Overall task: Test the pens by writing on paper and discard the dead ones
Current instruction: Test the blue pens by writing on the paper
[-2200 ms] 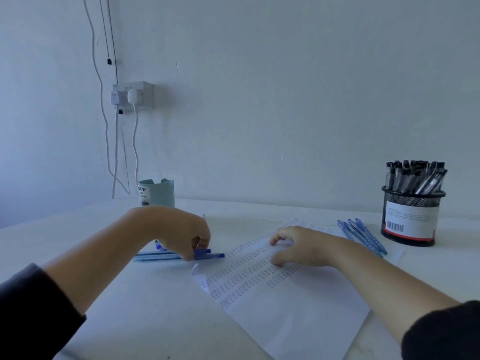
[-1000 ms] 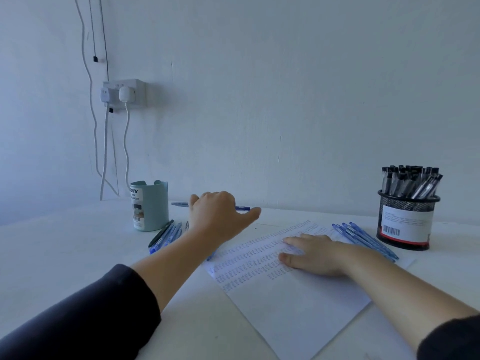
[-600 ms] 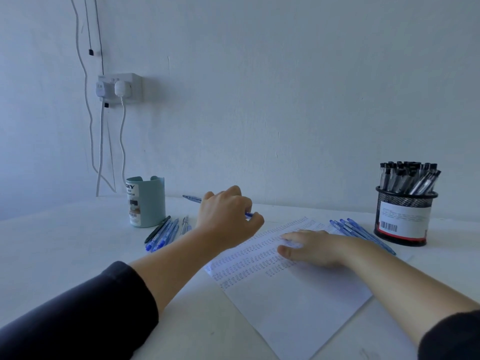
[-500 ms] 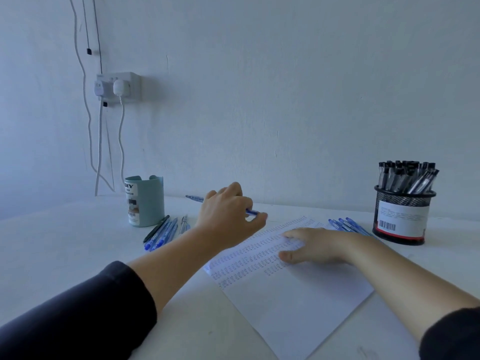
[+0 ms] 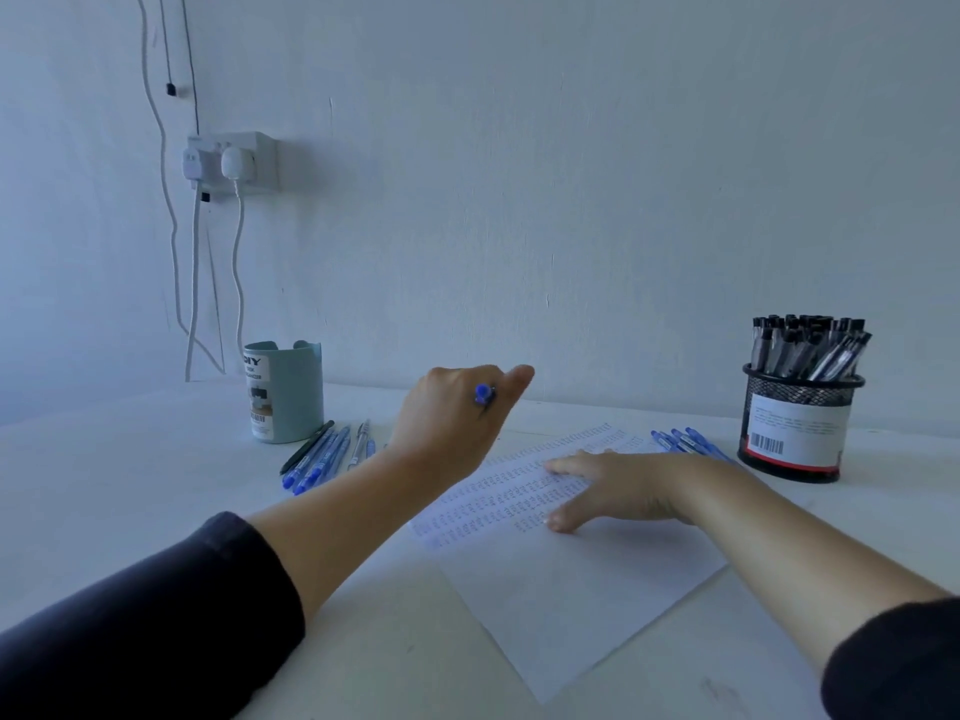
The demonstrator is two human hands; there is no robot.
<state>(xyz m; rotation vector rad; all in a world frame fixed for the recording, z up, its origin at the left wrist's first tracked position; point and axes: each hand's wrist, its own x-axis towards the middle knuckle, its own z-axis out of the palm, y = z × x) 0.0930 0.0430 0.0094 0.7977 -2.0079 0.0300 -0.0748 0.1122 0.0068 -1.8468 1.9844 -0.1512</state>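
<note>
Left hand (image 5: 457,423) pinches a blue pen (image 5: 484,394) above the paper (image 5: 571,579); right hand (image 5: 618,483), spread, pins it. Lifting early could let the sheet slide mid-stroke.

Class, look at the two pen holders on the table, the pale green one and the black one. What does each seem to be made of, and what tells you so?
The pale green holder looks like smooth matt plastic: solid even colour, cut notches in its rim, a stuck-on label. The black holder looks like metal wire mesh: a fine see-through weave shows above its paper label, with a solid rim. Both are judged by look only.
</note>
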